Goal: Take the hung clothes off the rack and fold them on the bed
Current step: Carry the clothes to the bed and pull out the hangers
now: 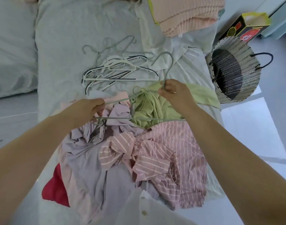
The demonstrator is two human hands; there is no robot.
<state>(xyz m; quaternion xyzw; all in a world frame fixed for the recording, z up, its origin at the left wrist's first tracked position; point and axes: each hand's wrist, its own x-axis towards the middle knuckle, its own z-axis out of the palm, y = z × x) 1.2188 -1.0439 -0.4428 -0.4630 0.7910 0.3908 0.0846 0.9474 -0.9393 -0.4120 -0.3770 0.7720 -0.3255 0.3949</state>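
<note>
Head view gives me two hands and one grey-green hanger (130,118) held between them, above the near half of the bed (61,30). The left hand (93,108) has its fingers curled round the left shoulder end of the hanger. The right hand (173,93) pinches the neck of the hanger just under the hook, which points to the far side.

Under the hands I count five pieces of clothing in one crumpled pile. A green top (148,109) lies directly below the hanger and just beside the right hand; I cannot tell if the hanger is inside its collar. A lilac shirt (90,151) lies below the left hand and reaches to the near side. A pink striped shirt (163,151) lies to the right of it, nearer to me than the green top. A red piece (56,190) shows at the near left edge of the pile. A white shirt (143,208) with buttons lies nearest of all.

Farther on the bed, beyond the hands, there is a heap of loose hangers (116,69); they are tangled and I cannot count them exactly. One folded pink blanket (187,15) lies at the far right of the bed. On the floor to the right stand one woven basket (233,70) and one printed box (246,28).
</note>
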